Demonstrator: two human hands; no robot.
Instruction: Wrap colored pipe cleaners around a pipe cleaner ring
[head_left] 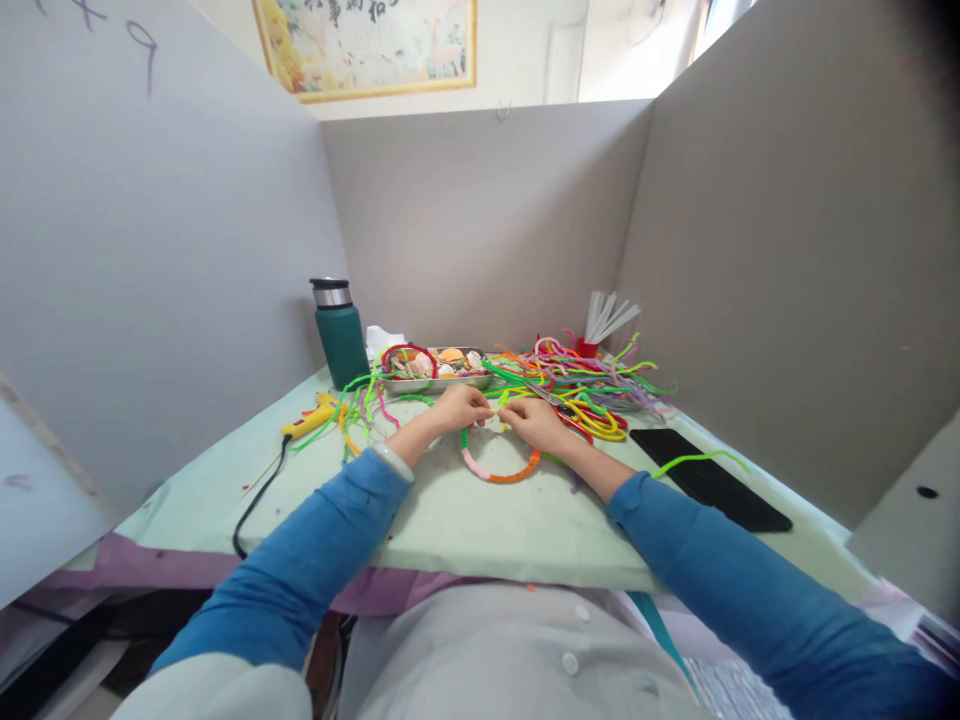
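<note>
A ring wrapped in pipe cleaners [510,478], with green, pink and orange stretches, lies on the table in front of me. At its far side my left hand [463,408] and my right hand [534,420] are close together, fingertips pinched. A short piece of yellow-green pipe cleaner [503,400] shows between the fingertips, and both hands appear to grip it. The fingers hide the far part of the ring. Just behind my right hand lie scissors [546,394] among loose pipe cleaners.
Behind the hands stands a metal tray [442,382] of shells and a red ring [387,362]. Coloured pipe cleaners [600,385] heap at the back right near a red cup of glue sticks [589,348]. A bottle [341,345], yellow glue gun [311,420] and black phone [712,485] flank the work.
</note>
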